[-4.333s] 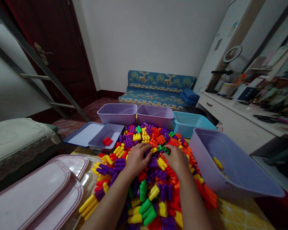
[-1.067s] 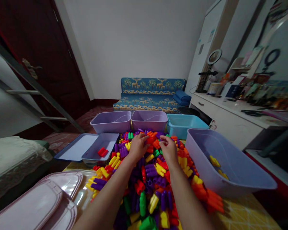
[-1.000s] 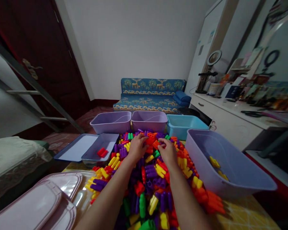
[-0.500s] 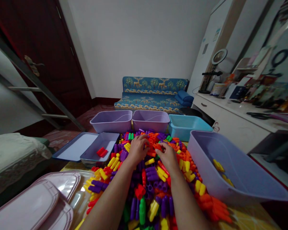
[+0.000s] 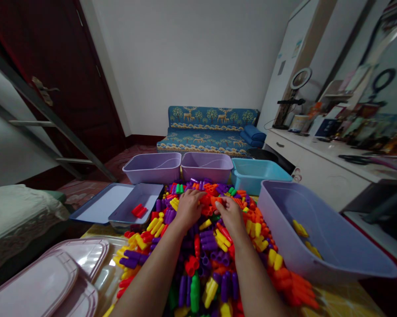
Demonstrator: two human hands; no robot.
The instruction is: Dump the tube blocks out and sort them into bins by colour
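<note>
A heap of plastic toy building pieces (image 5: 209, 240) in red, orange, yellow, purple and green spreads in front of me. My left hand (image 5: 189, 207) is at the far part of the heap, fingers curled around a red building piece (image 5: 204, 199). Close by on its right, my right hand (image 5: 230, 212) pinches an orange building piece (image 5: 215, 201) between thumb and fingers. The two pieces are very near each other; whether they touch I cannot tell. Purple and yellow pieces lie below both hands.
Two purple bins (image 5: 152, 169) and a light blue bin (image 5: 262, 174) stand behind the heap. At right, a large lilac bin (image 5: 330, 246) holds yellow pieces. A smaller bin (image 5: 153, 193) at left holds red pieces, near pink lids (image 5: 29, 281).
My right hand has taken hold of an orange piece and turned it up slightly. My left fingers have closed in on a red piece. The view has shifted slightly.
</note>
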